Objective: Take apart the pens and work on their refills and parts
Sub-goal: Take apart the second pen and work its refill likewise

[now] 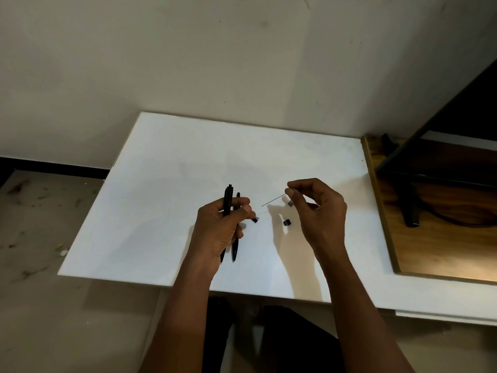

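While the left hand (pixel 217 227) grips a black pen (pixel 228 196), the right hand (pixel 320 211) pinches a thin refill (pixel 273 201).

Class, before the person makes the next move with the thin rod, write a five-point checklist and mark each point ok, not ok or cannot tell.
1. The right hand pinches the thin dark rod firmly at one end: ok.
2. The left hand grips the black pen: ok.
3. The second black pen is secured, either held or resting: cannot tell.
4. The small black part lies on the white tabletop, well away from its edges: ok.
5. The small black piece by the left thumb is held: cannot tell.
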